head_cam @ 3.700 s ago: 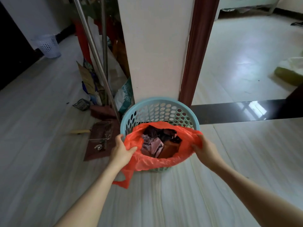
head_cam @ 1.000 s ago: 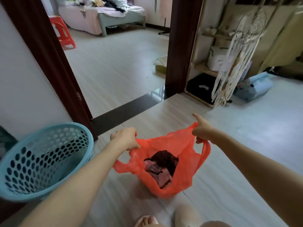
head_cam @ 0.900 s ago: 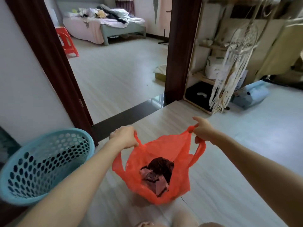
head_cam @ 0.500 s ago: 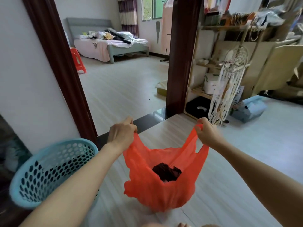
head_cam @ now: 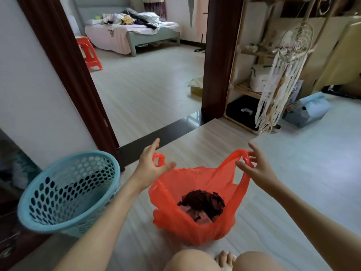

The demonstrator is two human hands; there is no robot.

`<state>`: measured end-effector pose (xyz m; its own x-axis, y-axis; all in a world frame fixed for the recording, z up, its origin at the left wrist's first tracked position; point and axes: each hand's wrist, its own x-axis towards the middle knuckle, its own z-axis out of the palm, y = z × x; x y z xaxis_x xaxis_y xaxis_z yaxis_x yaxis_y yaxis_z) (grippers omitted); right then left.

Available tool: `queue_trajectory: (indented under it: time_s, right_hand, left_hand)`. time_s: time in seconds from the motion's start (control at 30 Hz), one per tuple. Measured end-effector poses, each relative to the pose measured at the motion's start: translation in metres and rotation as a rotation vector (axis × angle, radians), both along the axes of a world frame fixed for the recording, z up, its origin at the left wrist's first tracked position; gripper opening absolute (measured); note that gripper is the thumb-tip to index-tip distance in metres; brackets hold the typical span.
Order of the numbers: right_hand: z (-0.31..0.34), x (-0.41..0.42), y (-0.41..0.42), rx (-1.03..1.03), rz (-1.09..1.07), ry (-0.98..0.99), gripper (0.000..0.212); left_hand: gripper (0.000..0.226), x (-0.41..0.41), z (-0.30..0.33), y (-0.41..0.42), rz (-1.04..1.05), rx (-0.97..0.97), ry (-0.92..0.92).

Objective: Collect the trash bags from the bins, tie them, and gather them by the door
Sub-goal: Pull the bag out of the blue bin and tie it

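Though unpinched — bag handles (head_cam: 242, 156) at fingers (head_cam: 241, 165)

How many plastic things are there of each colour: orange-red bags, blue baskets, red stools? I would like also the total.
Orange-red bag: 1
Blue basket: 1
Red stool: 1
Total: 3
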<state>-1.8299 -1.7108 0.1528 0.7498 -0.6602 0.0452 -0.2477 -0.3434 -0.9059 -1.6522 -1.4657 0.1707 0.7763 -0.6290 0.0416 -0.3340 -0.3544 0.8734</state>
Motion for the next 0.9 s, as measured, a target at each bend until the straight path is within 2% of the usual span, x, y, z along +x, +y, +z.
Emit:
queue_trajectory:
  time_s: [0.03, 0.1, 0.27, 0.33, 0.4, 0.43, 0.5, 0.53, 0.57, 0.6, 0.63, 0.7, 0.73, 0.8, 0.83, 0.87, 0.9]
  right_hand:
    - [-0.007, -0.005, 0.003, 0.039, 0.025, -0.001, 0.082]
    - [-0.023, -0.016, 0.007, 0.086, 0.106, 0.03, 0.094]
    - [-0.069, -0.043, 0.006, -0.025, 0.375, 0.32, 0.109]
    - [-0.082, -0.048, 0.006, -0.078, 0.445, 0.426, 0.113]
    - [-0.091, -0.047, 0.005, -0.172, 0.454, 0.461, 0.108]
    - [-0.092, -0.044, 0.007, -0.208, 0.436, 0.432, 0.097]
    - [-0.088, -0.029, 0.011, -0.241, 0.324, 0.293, 0.052]
    - [-0.083, -0.019, 0.013, -0.24, 0.257, 0.239, 0.033]
    - [-0.077, -0.009, 0.016, -0.233, 0.204, 0.2, 0.026]
    - [-0.072, 0.0, 0.019, -0.223, 0.155, 0.177, 0.025]
    - [-0.069, 0.009, 0.019, -0.193, 0.108, 0.143, 0.026]
    - [-0.067, 0.024, 0.018, -0.063, 0.05, 0.064, 0.03]
    - [-0.067, 0.031, 0.018, 0.018, 0.022, 0.035, 0.031]
    - [-0.065, 0.048, 0.013, 0.191, -0.031, -0.028, 0.037]
    - [-0.063, 0.057, 0.01, 0.284, -0.055, -0.072, 0.041]
    - [-0.062, 0.065, 0.007, 0.369, -0.086, -0.107, 0.044]
    - [-0.062, 0.071, 0.004, 0.433, -0.109, -0.135, 0.043]
  left_hand:
    - [0.113, -0.004, -0.007, 0.005, -0.028, 0.026, -0.009]
    - [0.134, -0.014, -0.024, 0.017, -0.089, 0.055, 0.031]
    - [0.155, -0.036, -0.058, 0.055, -0.19, -0.04, 0.416]
    - [0.151, -0.038, -0.064, 0.07, -0.247, 0.003, 0.49]
    - [0.129, -0.033, -0.068, 0.077, -0.312, 0.158, 0.427]
    - [0.105, -0.028, -0.07, 0.077, -0.311, 0.268, 0.341]
    - [0.033, -0.018, -0.066, 0.07, -0.216, 0.498, 0.132]
    - [0.018, -0.013, -0.06, 0.064, -0.167, 0.57, 0.067]
    - [0.028, -0.008, -0.055, 0.056, -0.125, 0.589, 0.008]
    - [0.035, -0.003, -0.052, 0.047, -0.077, 0.572, -0.016]
    - [0.037, 0.003, -0.048, 0.037, 0.004, 0.476, 0.016]
    - [0.032, 0.013, -0.043, 0.016, 0.158, 0.156, 0.179]
    - [0.026, 0.015, -0.04, 0.007, 0.171, -0.01, 0.295]
    - [0.017, 0.022, -0.032, -0.007, 0.046, -0.22, 0.525]
    - [0.029, 0.025, -0.032, -0.013, -0.033, -0.252, 0.576]
    - [0.044, 0.025, -0.035, -0.016, -0.072, -0.265, 0.544]
    - [0.054, 0.024, -0.04, -0.018, -0.033, -0.244, 0.376]
